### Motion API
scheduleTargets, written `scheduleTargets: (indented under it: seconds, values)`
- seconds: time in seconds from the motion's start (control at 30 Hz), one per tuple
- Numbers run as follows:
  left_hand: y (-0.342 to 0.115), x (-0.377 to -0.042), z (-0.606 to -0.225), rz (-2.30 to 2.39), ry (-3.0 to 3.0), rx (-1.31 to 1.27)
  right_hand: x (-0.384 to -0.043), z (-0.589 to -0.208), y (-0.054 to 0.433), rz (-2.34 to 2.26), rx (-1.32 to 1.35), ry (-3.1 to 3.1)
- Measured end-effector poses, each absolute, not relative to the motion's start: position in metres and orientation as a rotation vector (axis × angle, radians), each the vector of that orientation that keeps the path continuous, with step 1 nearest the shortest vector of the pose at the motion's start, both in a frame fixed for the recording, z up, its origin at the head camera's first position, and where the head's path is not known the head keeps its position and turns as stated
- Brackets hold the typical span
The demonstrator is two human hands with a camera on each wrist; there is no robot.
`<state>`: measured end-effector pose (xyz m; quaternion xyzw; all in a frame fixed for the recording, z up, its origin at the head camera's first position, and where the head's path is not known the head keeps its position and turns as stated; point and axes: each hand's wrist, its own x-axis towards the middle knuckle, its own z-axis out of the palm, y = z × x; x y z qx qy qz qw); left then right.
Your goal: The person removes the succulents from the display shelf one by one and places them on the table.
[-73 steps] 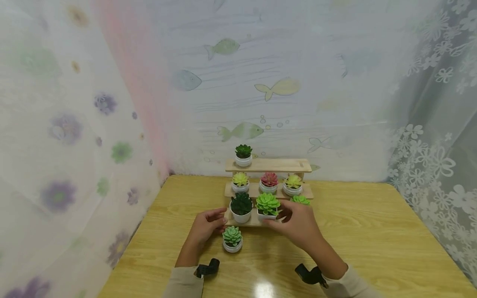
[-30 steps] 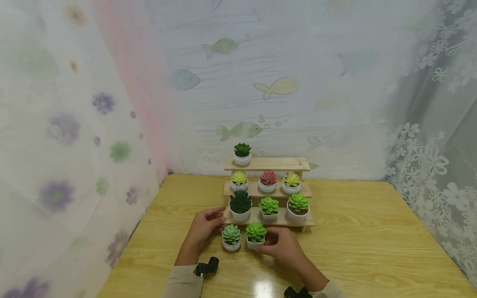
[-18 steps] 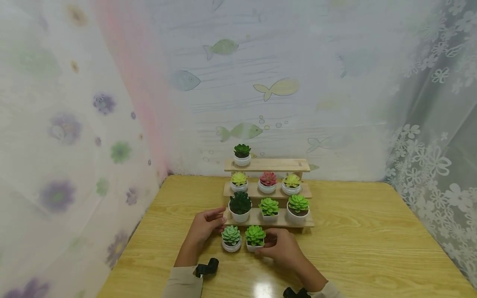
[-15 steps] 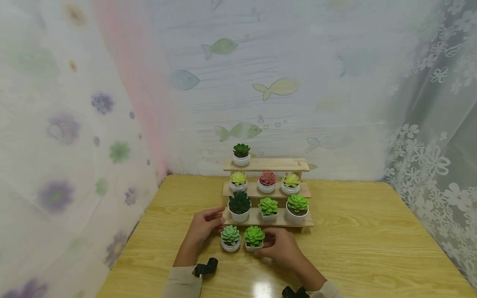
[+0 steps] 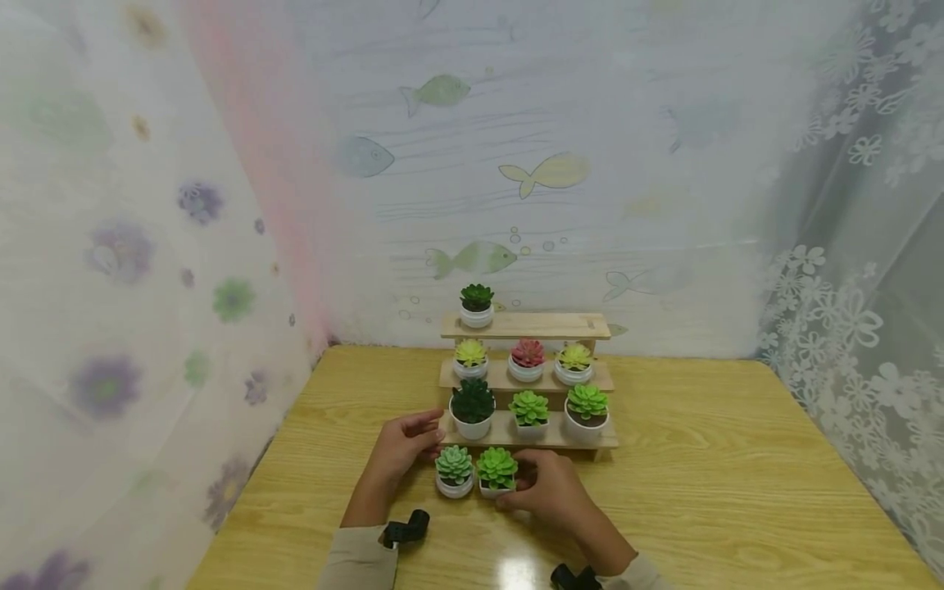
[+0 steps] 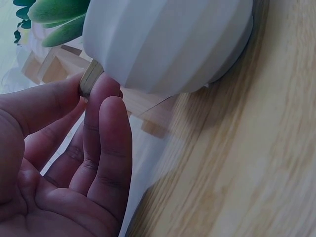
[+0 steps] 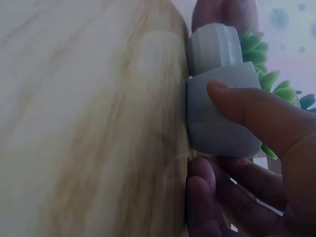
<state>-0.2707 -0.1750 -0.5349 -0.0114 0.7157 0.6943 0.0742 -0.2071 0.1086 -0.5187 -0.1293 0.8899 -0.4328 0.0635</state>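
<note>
In the head view, my right hand [image 5: 549, 490] grips a bright green succulent in a white square pot [image 5: 497, 474], which stands upright on the table. The right wrist view shows the thumb [image 7: 237, 101] against the pot's side, with the fingers partly behind it. Close to its left stands a pale green succulent in a round ribbed pot [image 5: 454, 473]; whether the pots touch I cannot tell. My left hand [image 5: 398, 449] pinches the left end of the lowest board of a wooden plant stand [image 5: 549, 438]. That board's end [image 6: 91, 78] shows between thumb and finger in the left wrist view.
Several potted succulents fill the stand's lower two tiers, among them a dark green one [image 5: 473, 407] and a red one [image 5: 527, 360]. One green succulent [image 5: 477, 306] sits at the left of the top board [image 5: 549, 325]. Fabric with printed fish [image 5: 483, 257] hangs behind the table [image 5: 701, 442].
My right hand has brought the bright green succulent down from before the lowest tier to the table, then slid it left towards the pale green one. The left hand keeps its place.
</note>
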Motion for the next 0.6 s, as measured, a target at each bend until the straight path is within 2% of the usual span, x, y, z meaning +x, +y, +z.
scheduleTargets:
  seconds: [0.6]
  values:
    - [-0.1755,-0.2693,-0.5337,2.101,2.126,-0.003,-0.2041,-0.5165,0.1029,-1.274,-0.389,2.706]
